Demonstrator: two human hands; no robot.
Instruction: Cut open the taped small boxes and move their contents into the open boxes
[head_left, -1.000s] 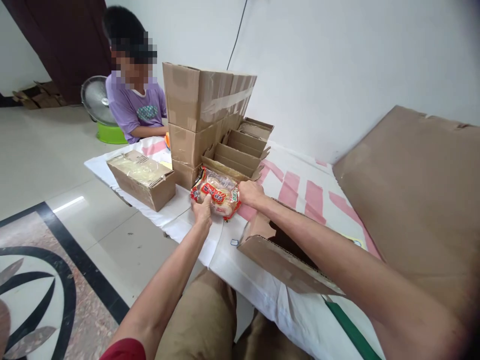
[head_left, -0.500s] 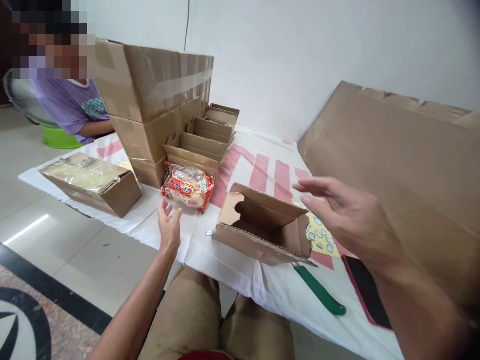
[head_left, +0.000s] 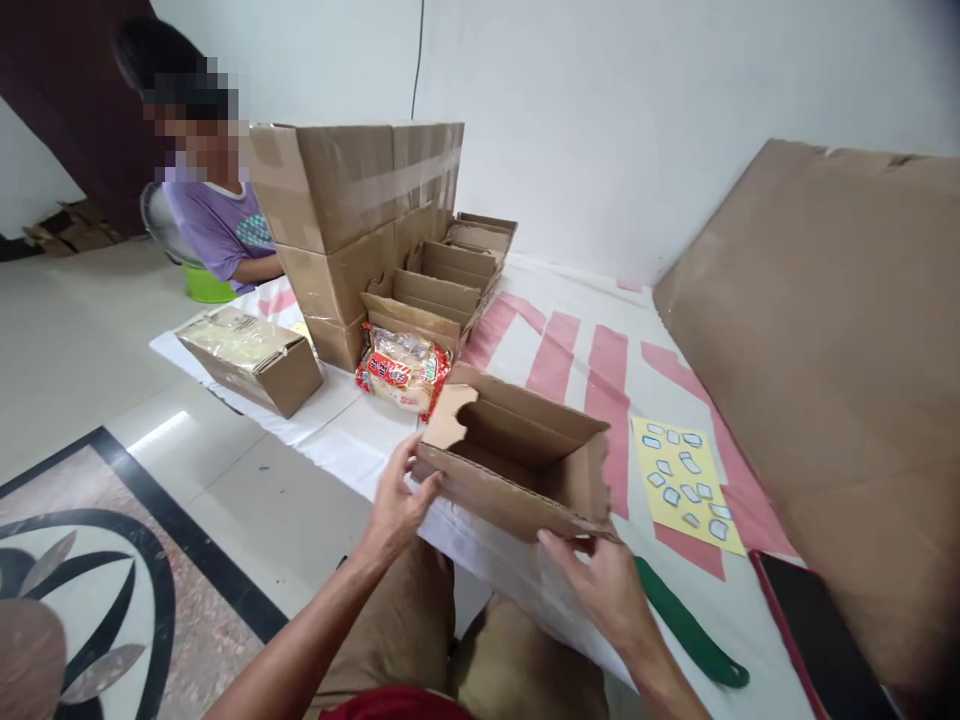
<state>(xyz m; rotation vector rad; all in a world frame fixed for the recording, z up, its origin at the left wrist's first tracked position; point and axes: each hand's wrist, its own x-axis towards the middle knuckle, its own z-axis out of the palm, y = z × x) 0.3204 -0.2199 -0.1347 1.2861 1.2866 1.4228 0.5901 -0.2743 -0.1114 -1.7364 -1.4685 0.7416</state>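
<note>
An open, empty cardboard box (head_left: 517,460) lies on the white cloth right in front of me. My left hand (head_left: 396,505) grips its near left corner, fingers curled on the edge. My right hand (head_left: 600,580) pinches the near right corner from below. Beyond the box, a clear packet of food with a red label (head_left: 401,368) lies on the cloth, leaning against a row of open boxes (head_left: 439,290).
Stacked taped cartons (head_left: 352,220) stand at the back left, with a filled open box (head_left: 251,355) beside them. A seated person in a purple shirt (head_left: 217,225) is behind. A yellow sticker sheet (head_left: 686,470), a green handle (head_left: 686,625), a dark phone (head_left: 817,640) and a large cardboard sheet (head_left: 825,360) lie right.
Both hands let go of the packet, which now lies by the row of boxes. They came back to me and took hold of the open box's near corners.
</note>
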